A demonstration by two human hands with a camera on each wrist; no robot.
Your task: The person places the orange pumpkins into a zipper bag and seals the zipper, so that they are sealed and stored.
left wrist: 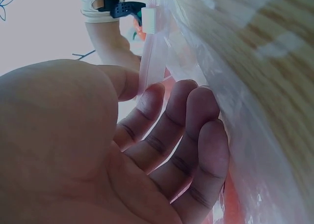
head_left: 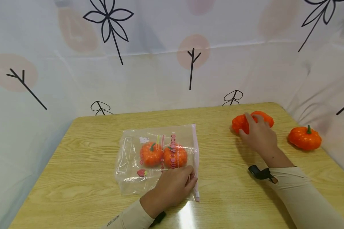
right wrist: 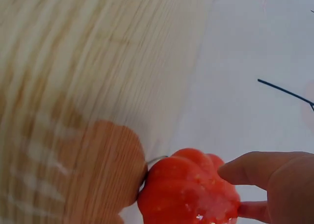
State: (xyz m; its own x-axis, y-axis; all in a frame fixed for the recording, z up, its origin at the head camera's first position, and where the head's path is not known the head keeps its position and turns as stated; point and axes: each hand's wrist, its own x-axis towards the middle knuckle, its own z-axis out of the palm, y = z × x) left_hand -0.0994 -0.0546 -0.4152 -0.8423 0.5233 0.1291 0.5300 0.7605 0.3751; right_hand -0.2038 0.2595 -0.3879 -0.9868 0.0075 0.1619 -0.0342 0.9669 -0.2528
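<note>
Tabletop (head_left: 218,171) lying open between left fingers (left wrist: 213,145) and right fingers (head_left: 249,120); bag (head_left: 130,187) spreading leftward from left ones; two pumpkins (head_left: 239,123) crowding right ones, third pumpkin (head_left: 304,140) standing rightward.

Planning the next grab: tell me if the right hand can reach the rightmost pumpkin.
Probably yes: only bare table shows between the right hand and the rightmost pumpkin.
</note>
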